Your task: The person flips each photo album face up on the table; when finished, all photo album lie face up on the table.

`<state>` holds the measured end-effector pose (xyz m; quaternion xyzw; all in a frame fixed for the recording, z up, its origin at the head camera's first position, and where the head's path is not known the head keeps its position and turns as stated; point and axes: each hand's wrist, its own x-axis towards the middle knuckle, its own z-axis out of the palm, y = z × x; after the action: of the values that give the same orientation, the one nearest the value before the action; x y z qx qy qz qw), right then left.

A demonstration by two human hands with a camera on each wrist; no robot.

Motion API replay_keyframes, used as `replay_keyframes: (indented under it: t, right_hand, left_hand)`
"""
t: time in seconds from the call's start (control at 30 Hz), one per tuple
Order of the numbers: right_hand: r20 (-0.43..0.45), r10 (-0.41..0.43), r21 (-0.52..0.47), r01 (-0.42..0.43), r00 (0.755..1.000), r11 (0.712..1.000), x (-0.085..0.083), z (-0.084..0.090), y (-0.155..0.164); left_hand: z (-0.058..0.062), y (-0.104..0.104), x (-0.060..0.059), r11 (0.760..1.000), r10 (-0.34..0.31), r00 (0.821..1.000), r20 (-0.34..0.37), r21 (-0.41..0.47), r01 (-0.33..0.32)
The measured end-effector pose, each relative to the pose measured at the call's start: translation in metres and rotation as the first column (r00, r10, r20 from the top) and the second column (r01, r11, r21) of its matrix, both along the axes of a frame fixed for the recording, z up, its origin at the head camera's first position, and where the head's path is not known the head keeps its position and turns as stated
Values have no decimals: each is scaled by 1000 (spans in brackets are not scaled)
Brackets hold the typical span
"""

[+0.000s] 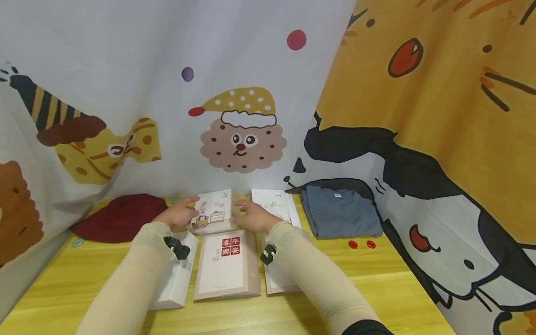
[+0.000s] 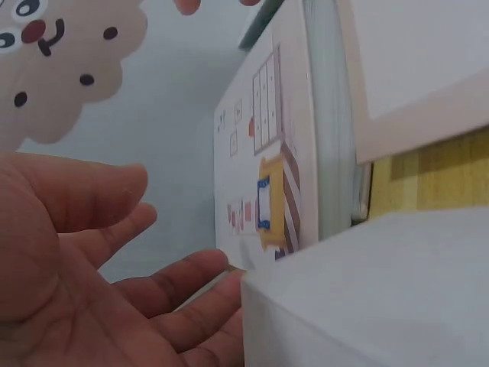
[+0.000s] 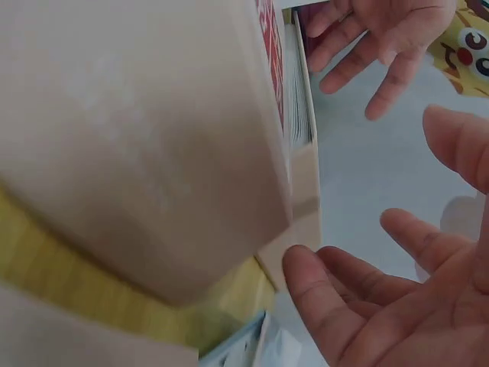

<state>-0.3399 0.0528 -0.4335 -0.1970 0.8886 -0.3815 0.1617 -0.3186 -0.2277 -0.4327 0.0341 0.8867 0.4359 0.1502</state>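
A small white book with a drawn room on its cover (image 1: 211, 211) lies near the back of the yellow table (image 1: 377, 288). My left hand (image 1: 179, 214) is at its left edge and my right hand (image 1: 252, 216) at its right edge. On both hands the fingers are spread and relaxed and hold nothing. In the left wrist view the open palm (image 2: 76, 260) is a short gap from the illustrated cover (image 2: 263, 153). The right wrist view has the open right hand (image 3: 382, 298) beside a beige box (image 3: 137, 138), with the left hand (image 3: 374, 38) opposite.
A beige box with red characters (image 1: 228, 263) lies just in front of the book, between a white box (image 1: 176, 279) and another flat box (image 1: 276, 277). A white booklet (image 1: 276, 204), a folded blue shirt (image 1: 339, 211), two red discs (image 1: 362, 244) and a dark red cloth (image 1: 121, 216) lie around. Cartoon curtains enclose the table.
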Motion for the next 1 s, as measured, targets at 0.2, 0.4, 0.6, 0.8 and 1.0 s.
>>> replay_keyframes:
  t: [0.2, 0.4, 0.6, 0.8, 1.0]
  right_hand:
    - [31, 64, -6, -64, 997, 998, -1, -2, -11]
    - [87, 55, -8, -54, 995, 998, 0, -8, -17]
    - [111, 34, -42, -29, 993, 999, 1, -8, -17]
    - [161, -13, -98, 29, 987, 995, 0, -8, -14]
    - [180, -49, -103, 68, 983, 992, 0, -9, -12]
  left_hand:
    - [-1, -4, -1, 999, 17, 999, 39, -28, -16]
    - [-6, -6, -4, 997, 51, 990, 131, 57, -59]
    - [-9, -6, -8, 986, 49, 980, 193, 148, -79]
    - [-9, 0, -10, 963, 17, 971, 237, 257, -80]
    - [-7, 4, -12, 943, -14, 960, 280, 322, -80]
